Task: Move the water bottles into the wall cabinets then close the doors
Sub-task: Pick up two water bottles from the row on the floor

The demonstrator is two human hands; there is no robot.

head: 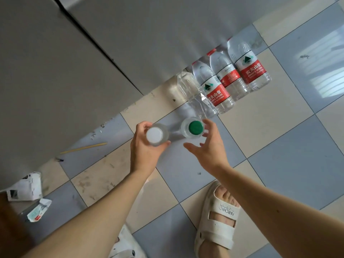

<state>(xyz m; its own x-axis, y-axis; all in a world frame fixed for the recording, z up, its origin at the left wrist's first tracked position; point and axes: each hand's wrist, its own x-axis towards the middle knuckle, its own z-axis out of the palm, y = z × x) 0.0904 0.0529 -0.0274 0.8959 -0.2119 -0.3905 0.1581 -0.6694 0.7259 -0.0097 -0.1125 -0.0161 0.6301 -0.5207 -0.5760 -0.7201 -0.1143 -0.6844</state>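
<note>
I look straight down at a tiled floor. My left hand (144, 146) grips the top of a clear bottle with a white cap (154, 135). Beside it stands a clear bottle with a green cap (195, 127). My right hand (208, 144) hovers around that bottle with fingers spread, thumb below and fingertips at its right side, not closed on it. Further back, a row of bottles stands along the cabinet base: one unlabelled bottle (195, 95) and three red-labelled bottles (214, 88), (228, 75), (248, 66).
Grey cabinet doors (65, 62) fill the upper left, shut, with a dark gap between them. A wooden stick (83, 147) and torn paper wrappers (28, 187) lie on the floor at left. My sandalled feet (217, 216) stand below the hands.
</note>
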